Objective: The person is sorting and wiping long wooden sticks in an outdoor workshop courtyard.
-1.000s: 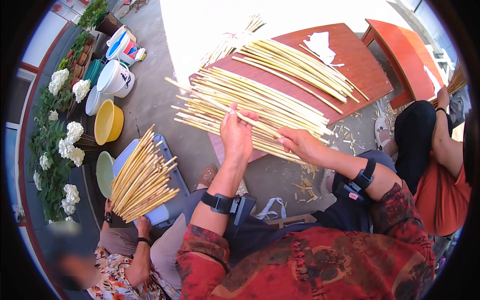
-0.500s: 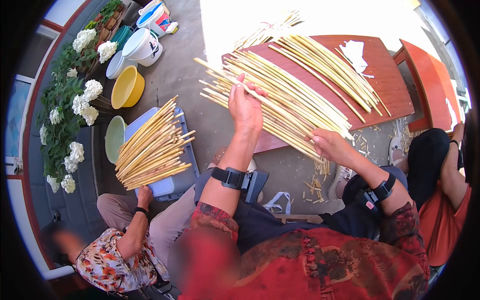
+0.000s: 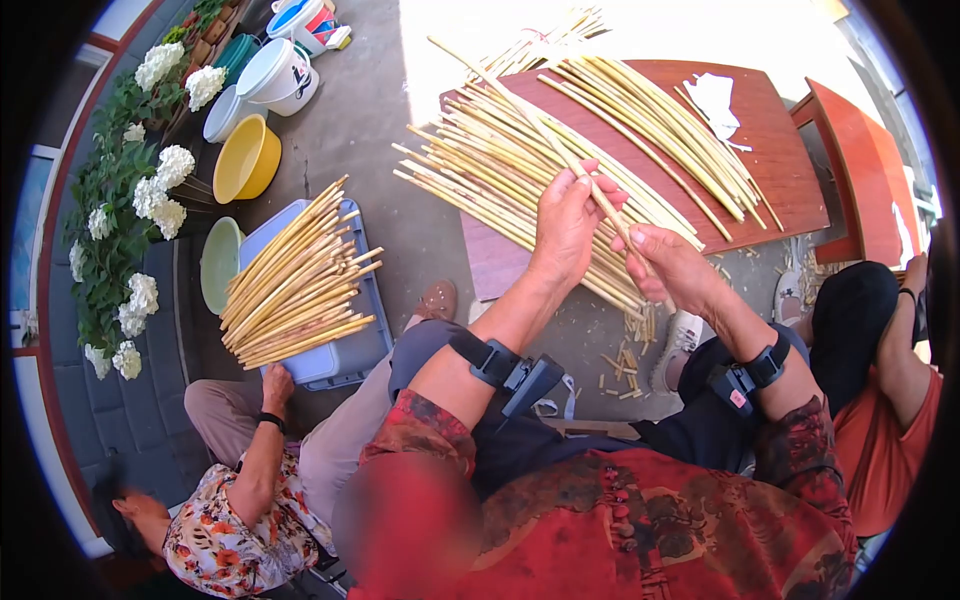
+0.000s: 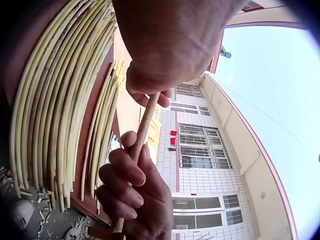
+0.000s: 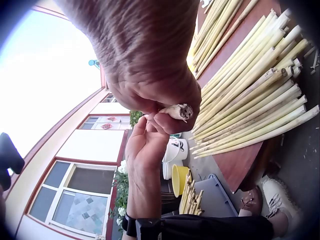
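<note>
In the head view one pale stalk (image 3: 535, 115) slants up and away over the table (image 3: 480, 262), held between both hands. My left hand (image 3: 572, 222) grips it, thumb and fingers curled round. Just below, near its lower end, my right hand (image 3: 680, 268) pinches the same stalk. The right wrist view shows the cut end of the stalk (image 5: 181, 112) poking out of the right hand (image 5: 145, 65). Beneath the hands lies a wide row of stalks (image 3: 480, 170); a second bunch (image 3: 660, 135) rests farther right on the table.
On the left, a seated person holds stalks (image 3: 295, 285) over a blue-grey bin (image 3: 375, 345). Beyond stand a yellow basin (image 3: 247, 160), a green basin (image 3: 220, 265) and white buckets (image 3: 280, 78). Cut pieces (image 3: 625, 370) litter the ground. Another person sits at right beside a red table (image 3: 865, 160).
The held stalk has swung to a steeper slant, its far end lifted away from the row. My left hand has moved right, close to my right hand.
</note>
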Tool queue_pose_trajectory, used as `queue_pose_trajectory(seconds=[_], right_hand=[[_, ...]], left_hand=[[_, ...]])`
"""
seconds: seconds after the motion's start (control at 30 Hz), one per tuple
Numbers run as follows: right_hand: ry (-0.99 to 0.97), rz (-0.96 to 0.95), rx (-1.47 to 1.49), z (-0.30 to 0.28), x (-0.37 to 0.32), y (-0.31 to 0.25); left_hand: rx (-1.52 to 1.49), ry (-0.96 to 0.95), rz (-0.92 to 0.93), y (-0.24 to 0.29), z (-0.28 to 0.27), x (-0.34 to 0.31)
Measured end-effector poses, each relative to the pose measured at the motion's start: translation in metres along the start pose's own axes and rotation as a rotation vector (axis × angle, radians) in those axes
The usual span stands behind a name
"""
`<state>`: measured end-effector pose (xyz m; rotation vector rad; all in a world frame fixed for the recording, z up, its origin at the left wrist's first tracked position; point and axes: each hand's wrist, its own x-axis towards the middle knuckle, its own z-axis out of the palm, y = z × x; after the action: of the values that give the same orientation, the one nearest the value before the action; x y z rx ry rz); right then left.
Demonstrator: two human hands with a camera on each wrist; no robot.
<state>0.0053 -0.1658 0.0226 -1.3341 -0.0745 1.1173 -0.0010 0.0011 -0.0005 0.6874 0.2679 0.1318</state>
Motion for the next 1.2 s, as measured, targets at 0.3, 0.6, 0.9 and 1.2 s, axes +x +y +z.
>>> queue_pose_trajectory(seconds=[0.3,0.6,0.9,1.2], right_hand=[[-0.144,-0.016,-0.424,-0.007,-0.015,0.014],[0.042,-0.066,-0.113,-0.005,-0.006,0.005],[0.055,-0.029,-0.229,-0.017,0.002,0.011],[0.209,-0.228,-0.578,-0.054,0.003,0.005]], left_hand=[[-0.166,0.298,0.289,0.074,-0.048,0.026],[0.105,-0.107,-0.056,-0.008,0.005,-0.013],[0.199,0.023,-0.160,-0.004,-0.015,-0.002],[0.128,0.345,0.160,0.049,-0.039,0.016]])
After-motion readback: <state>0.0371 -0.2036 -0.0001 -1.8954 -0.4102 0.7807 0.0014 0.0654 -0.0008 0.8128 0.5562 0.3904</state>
